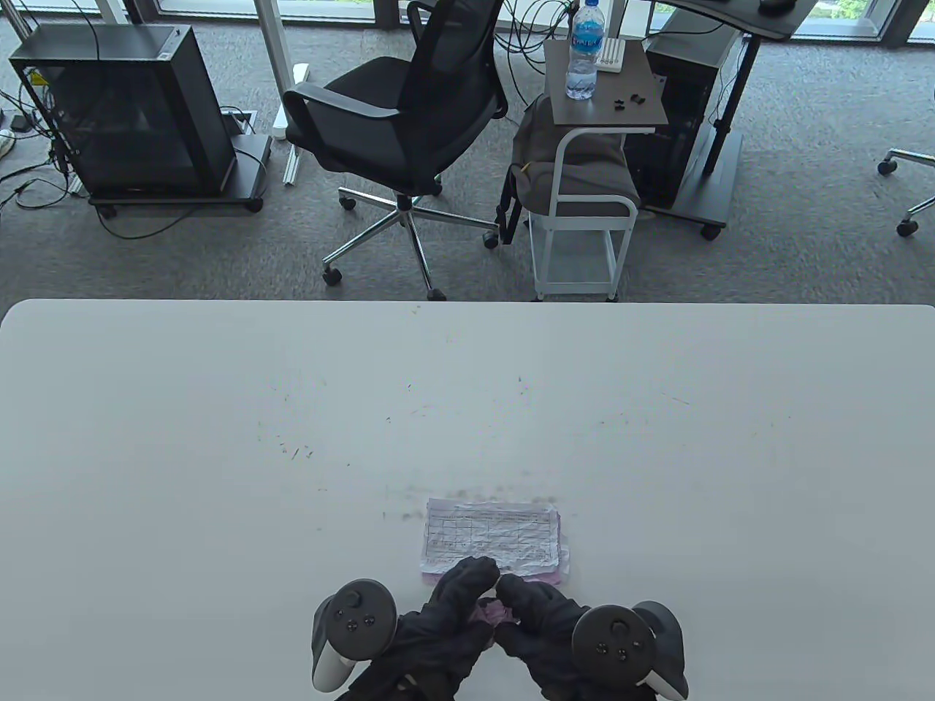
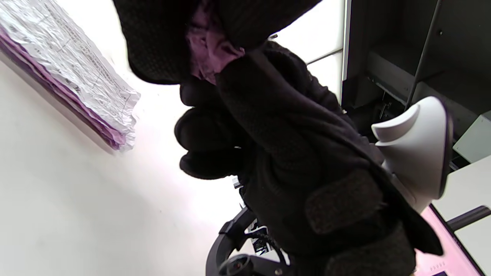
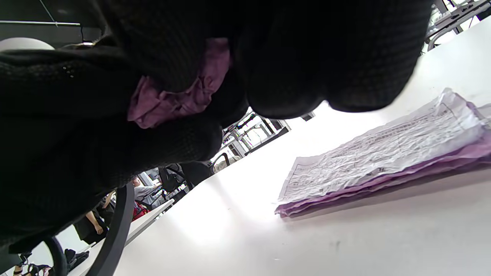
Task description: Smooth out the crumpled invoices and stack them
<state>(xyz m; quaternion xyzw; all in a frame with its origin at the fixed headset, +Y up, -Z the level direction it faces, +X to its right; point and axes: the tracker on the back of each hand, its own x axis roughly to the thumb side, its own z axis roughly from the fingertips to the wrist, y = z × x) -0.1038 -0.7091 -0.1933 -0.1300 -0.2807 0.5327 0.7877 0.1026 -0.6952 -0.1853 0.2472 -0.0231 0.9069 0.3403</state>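
Left hand: grip curled on pink wad.
Right hand: grip pinches same wad.
Stack: just beyond grips, flat on tabletop.

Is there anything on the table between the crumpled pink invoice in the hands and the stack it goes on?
Nothing visible. Both hands hold the pink invoice just in front of the stack; only bare table lies between them.
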